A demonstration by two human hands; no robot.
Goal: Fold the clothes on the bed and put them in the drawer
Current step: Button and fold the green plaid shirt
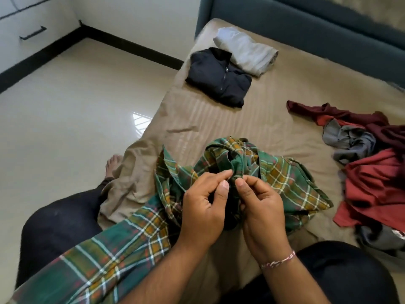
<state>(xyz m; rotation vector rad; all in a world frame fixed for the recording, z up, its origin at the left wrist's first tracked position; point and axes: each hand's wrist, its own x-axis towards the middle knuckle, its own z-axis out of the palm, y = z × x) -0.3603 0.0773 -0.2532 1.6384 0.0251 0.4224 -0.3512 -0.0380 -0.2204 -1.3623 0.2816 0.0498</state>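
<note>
A crumpled green plaid shirt (285, 178) lies on the tan bed (241, 119) right in front of me, one sleeve trailing over my lap. My left hand (203, 207) and my right hand (260, 209) both pinch the shirt's front edge close together, fingertips nearly touching. A folded black zip jacket (217, 77) and a folded light grey garment (245, 51) rest side by side at the far end of the bed. An unfolded pile of dark red, red and grey clothes (368, 159) lies at the right.
A white drawer unit with a black handle (32, 32) stands at the far left across the shiny cream floor (65, 119). A teal headboard (306, 20) borders the bed's far side. My dark-trousered knees frame the lower view; a bare foot (112, 163) rests by the bed edge.
</note>
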